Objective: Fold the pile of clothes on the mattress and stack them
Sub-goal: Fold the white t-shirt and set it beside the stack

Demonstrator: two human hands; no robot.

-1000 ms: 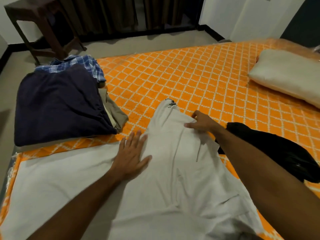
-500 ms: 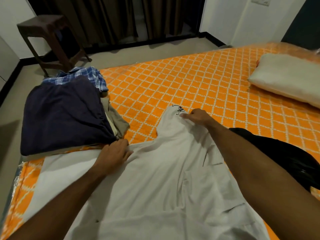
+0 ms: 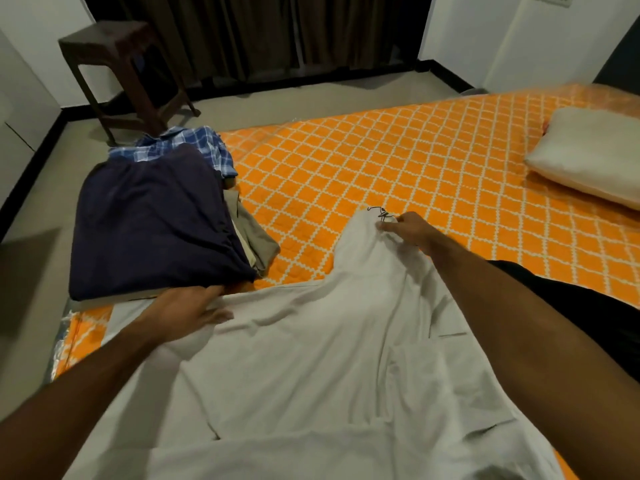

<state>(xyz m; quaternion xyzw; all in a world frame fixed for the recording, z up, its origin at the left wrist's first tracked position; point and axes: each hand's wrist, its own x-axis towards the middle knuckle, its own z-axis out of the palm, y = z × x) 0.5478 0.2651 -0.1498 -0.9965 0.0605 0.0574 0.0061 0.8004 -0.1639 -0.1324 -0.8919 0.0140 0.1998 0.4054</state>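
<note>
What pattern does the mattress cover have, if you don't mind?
Orange with a white lattice, on the mattress cover, head view.
</note>
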